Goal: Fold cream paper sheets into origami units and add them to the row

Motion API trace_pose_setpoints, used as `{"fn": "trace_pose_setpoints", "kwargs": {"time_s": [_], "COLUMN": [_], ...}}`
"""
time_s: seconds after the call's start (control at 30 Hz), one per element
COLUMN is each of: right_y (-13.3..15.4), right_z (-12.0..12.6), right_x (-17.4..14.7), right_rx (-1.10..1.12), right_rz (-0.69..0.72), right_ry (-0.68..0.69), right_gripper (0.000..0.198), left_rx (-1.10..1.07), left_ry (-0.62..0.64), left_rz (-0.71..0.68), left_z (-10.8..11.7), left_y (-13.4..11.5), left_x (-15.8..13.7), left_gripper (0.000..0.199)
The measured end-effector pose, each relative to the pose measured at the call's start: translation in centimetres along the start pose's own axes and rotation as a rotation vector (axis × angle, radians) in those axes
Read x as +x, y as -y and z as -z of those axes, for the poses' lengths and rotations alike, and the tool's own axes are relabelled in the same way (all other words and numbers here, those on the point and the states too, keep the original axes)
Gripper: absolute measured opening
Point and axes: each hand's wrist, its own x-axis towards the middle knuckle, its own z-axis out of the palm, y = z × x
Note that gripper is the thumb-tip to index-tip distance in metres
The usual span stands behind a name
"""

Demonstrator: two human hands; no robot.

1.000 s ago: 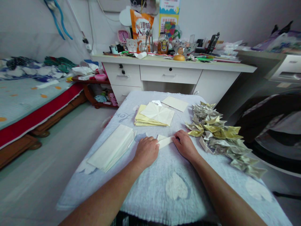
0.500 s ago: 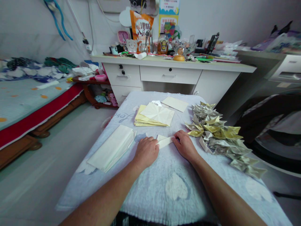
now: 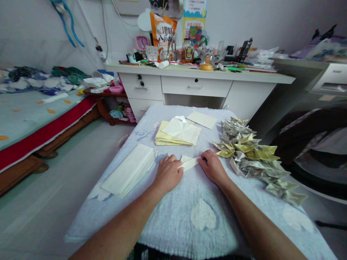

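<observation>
the left hand point(image 3: 168, 173) and the right hand point(image 3: 213, 167) are staying slightly apart, each closing its fingertips on one end of a folded paper strip point(image 3: 190, 164); the strip is spanning the gap between them, low over the middle of the table point(image 3: 179, 220), and a pale flap is showing along its far edge. a patterned blue-grey cloth is covering the table. just left of the left hand, a stack of long folded white sheets point(image 3: 128, 169) is lying at a slant. beyond the hands, a creased pale sheet point(image 3: 182, 130) is resting on a stack of yellow sheets point(image 3: 160, 140), and a flat cream sheet point(image 3: 202, 119) is lying farther off. right of the right hand, many pointed folded paper pieces point(image 3: 257, 153) are crowding together in a long band, grey and yellow. past all this, a white drawer unit point(image 3: 197, 86) is carrying an orange bag point(image 3: 163, 34), a jar point(image 3: 188, 51) and other clutter. a bed point(image 3: 29, 115) is standing to the left.
</observation>
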Motion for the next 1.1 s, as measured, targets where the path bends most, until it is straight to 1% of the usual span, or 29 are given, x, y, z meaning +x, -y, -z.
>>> {"fn": "trace_pose_setpoints", "kwargs": {"time_s": [0.23,0.47,0.9,1.1], "right_y": [0.05,0.18,0.02,0.21], "right_z": [0.01,0.11,0.06,0.12], "right_x": [-0.02,-0.08,-0.05,-0.08], "right_rx": [0.0,-0.002,-0.001,-0.014], "right_rz": [0.002,-0.002,0.003,-0.01], "right_ry": [-0.011,0.0,-0.003,-0.005], "right_gripper": [0.015,0.014,0.015,0.014], "left_rx": [-0.132,-0.199,-0.116,-0.074], "left_ry": [0.011,0.02,0.02,-0.005], "left_rz": [0.045,0.047,0.022,0.0], "left_z": [-0.04,0.01,-0.13,-0.14], "left_y": [0.7,0.82,0.92,0.82], "left_x": [0.35,0.43,0.31,0.12], "left_gripper": [0.018,0.026,0.017,0.019]}}
